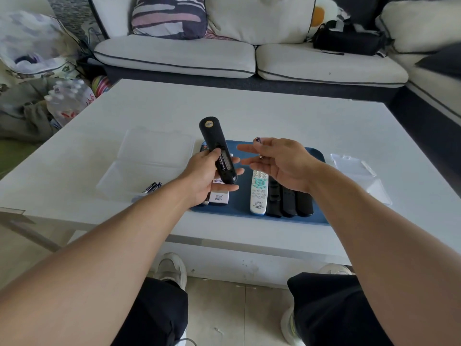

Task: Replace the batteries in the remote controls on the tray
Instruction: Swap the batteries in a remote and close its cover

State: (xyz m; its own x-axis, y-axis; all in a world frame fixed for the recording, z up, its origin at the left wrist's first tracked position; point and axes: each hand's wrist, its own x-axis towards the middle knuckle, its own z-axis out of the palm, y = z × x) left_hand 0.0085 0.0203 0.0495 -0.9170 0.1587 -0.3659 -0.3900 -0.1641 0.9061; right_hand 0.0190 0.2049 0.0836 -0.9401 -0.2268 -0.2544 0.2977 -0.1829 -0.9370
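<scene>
One remote open in hand, battery swap under way.
Left hand (209, 178) grips the black remote (217, 151), compartment uncovered; right hand (279, 163) beside it pinches a battery (258, 149). Below, other remotes (259, 193) lie on the tray (239, 208), apparently pending.

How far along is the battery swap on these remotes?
Partway. In hand: the left hand holds a black remote with its back open, while the right hand pinches a battery. Left: a white remote and others wait on the tray.
</scene>
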